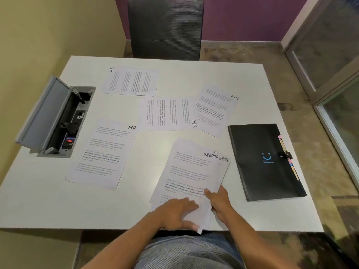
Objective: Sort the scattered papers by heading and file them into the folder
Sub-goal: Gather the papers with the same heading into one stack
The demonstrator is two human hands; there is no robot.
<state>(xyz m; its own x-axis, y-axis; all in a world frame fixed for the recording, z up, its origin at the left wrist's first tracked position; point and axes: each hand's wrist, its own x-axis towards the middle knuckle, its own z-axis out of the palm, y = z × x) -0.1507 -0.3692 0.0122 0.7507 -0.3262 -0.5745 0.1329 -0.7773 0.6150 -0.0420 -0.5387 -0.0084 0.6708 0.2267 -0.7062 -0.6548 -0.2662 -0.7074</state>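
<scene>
head view: white table [48, 200] seen from above, sports stack [194, 171] near the front edge, several sheets loosely overlapped, "sports" heading showing on at least two, bottom corner hanging past the table edge. left hand [178, 212] flat on the lower part of the stack, fingers straight and pressing down, thumb at the near corner. right hand [219, 202] at the stack's right edge, thumb on top of the sheets, fingers under or behind the edge, pinching the stack. four hr sheets lying apart on the table: near-left hr sheet [103, 154] tilted, far hr sheet [132, 80] turned sideways, middle hr sheet [167, 113] turned sideways, right hr sheet [215, 111] tilted with its left edge overlapping the middle one. black folder [262, 162] closed, flat at the right side of the table, blue smiley on the cover, coloured tabs sticking out on its right edge, just right of the sports stack and not touching it. grey cable box [58, 117] set in the table at left, lid up. dark chair [165, 28] at the far side.
</scene>
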